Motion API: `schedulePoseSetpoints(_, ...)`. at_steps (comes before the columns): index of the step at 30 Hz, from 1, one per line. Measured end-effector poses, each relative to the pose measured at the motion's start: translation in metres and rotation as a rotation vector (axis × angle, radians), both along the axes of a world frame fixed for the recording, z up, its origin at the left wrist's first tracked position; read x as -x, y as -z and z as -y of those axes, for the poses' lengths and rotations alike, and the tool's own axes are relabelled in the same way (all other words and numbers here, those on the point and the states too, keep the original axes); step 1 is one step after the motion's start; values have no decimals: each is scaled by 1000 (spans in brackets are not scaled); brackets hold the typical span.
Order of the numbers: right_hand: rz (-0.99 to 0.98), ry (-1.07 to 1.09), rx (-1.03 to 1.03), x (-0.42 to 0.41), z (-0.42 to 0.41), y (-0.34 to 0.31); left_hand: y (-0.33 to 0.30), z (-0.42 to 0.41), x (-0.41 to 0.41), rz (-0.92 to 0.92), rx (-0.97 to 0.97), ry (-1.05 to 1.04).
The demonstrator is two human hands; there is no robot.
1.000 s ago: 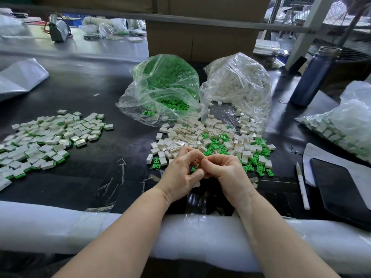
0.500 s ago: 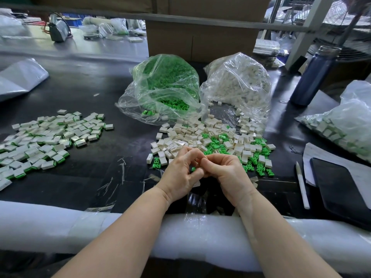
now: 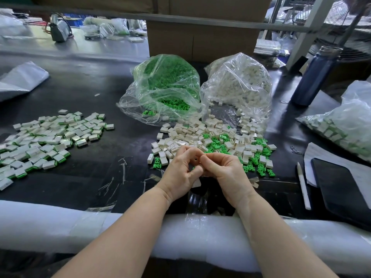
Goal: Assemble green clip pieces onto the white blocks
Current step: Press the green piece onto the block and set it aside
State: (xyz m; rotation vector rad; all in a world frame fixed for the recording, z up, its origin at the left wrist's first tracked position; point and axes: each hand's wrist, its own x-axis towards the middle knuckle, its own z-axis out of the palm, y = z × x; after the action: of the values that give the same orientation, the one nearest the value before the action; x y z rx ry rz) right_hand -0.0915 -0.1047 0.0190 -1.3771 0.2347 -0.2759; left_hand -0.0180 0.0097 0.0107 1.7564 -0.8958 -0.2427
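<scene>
My left hand and my right hand meet above the table's near edge, fingers curled. Between their fingertips they pinch one small white block. A sliver of green shows just under the fingers; I cannot tell whether it is held. Right behind the hands lies a loose pile of white blocks mixed with green clips. Another white block lies under my left palm. On the left lies a spread of assembled white-and-green pieces.
An open bag of green clips and a bag of white blocks stand behind the pile. On the right are a blue bottle, a bag of pieces, a white pen and a black tablet. White foam padding covers the table's near edge.
The hands have stayed in place; only the fingertips have shifted slightly around the small piece.
</scene>
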Motion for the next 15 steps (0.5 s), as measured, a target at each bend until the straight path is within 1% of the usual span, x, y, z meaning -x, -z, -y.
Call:
schedulePoseSetpoints(2, 29, 61, 80, -1, 0, 1, 0, 0, -1, -26, 42, -35)
schedulePoseSetpoints(4, 33, 188, 284, -2, 3, 1, 1, 0, -1, -27, 61, -67)
schedulePoseSetpoints(6, 60, 258, 440, -2, 4, 1, 2, 0, -2, -19, 46, -80)
schedulePoseSetpoints(10, 119, 299, 630, -2, 2, 2, 3, -1, -2, -1, -3, -79)
schedulePoseSetpoints(15, 87, 291, 836, -4, 2, 6, 1, 0, -1, 26, -26, -93)
